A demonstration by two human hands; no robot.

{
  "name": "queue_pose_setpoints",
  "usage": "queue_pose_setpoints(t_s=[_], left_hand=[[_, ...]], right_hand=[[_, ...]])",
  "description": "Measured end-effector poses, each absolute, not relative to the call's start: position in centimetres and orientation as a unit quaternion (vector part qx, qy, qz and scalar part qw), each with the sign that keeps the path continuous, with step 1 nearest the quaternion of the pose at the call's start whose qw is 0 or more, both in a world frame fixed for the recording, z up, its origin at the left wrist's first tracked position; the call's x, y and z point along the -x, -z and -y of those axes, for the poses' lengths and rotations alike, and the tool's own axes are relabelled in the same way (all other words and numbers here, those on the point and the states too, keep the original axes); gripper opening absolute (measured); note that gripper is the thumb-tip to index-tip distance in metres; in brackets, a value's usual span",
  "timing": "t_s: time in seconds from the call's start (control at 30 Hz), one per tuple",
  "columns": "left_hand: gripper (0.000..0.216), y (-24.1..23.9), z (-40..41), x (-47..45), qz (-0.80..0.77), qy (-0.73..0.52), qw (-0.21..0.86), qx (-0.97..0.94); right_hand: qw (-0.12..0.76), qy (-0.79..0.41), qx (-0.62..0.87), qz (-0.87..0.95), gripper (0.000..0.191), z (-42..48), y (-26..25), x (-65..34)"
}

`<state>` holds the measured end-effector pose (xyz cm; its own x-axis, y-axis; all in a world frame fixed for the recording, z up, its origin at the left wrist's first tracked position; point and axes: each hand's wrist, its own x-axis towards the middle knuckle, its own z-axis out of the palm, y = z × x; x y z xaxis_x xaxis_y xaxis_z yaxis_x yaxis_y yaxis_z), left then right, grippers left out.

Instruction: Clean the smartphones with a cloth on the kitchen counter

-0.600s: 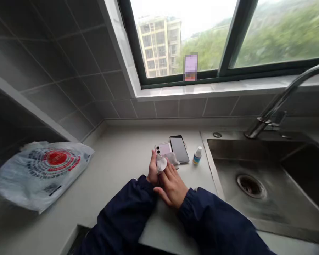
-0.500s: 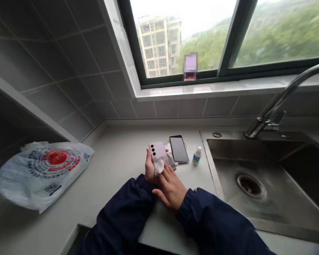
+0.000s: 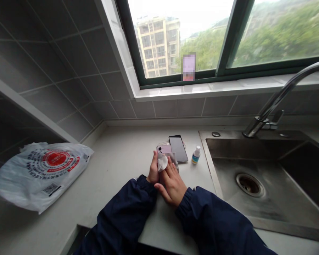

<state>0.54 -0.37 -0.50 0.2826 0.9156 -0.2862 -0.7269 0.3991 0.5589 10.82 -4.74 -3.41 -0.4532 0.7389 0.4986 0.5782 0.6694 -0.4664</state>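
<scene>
A pink phone, its camera lenses facing up, rests in my left hand, whose fingers close around its left edge. Over the lower part of the phone's back lies a crumpled pale cloth. My right hand presses that cloth against the phone with its fingers laid out long; the fingertips cover part of it. Just beyond, a tablet-like flat device with a grey face and dark edge lies on the counter. A small white-capped bottle with a blue and yellow label stands upright to its right.
The steel sink with a drain and chrome faucet borders the counter on the right. On the left lies a printed plastic bag. A window is behind the counter.
The pink phone has shifted right and tilted, and less of its back shows. My left hand has moved slightly right with it. My right hand still presses the cloth.
</scene>
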Motion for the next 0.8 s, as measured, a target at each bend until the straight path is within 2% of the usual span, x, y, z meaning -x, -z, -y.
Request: queue_pose_setpoints(t_s=[0.1, 0.27, 0.53, 0.67, 0.8], left_hand=[[0.055, 1.1, 0.8, -1.4, -0.235, -0.502, 0.811, -0.186], [0.048, 0.5, 1.3, -2.0, -0.183, -0.508, 0.797, -0.269], [0.058, 0.9, 0.7, -1.0, -0.272, -0.55, 0.774, -0.158], [0.076, -0.2, -0.1, 0.2, -0.333, -0.583, 0.719, -0.18], [0.075, -0.7, -0.6, 0.8, -0.351, -0.611, 0.681, -0.198]], right_hand=[[0.385, -0.1, 0.416, 0.818, 0.078, 4.5, 3.0, -11.2], [0.424, -0.067, 0.436, 0.791, 0.073, 4.2, 2.6, -11.6], [0.346, -0.101, 0.386, 0.849, 0.076, 4.4, 2.8, -11.2], [0.328, -0.124, 0.36, 0.864, 0.072, 4.9, 2.8, -10.8], [0.326, -0.139, 0.349, 0.868, 0.073, 5.1, 3.0, -10.7]])
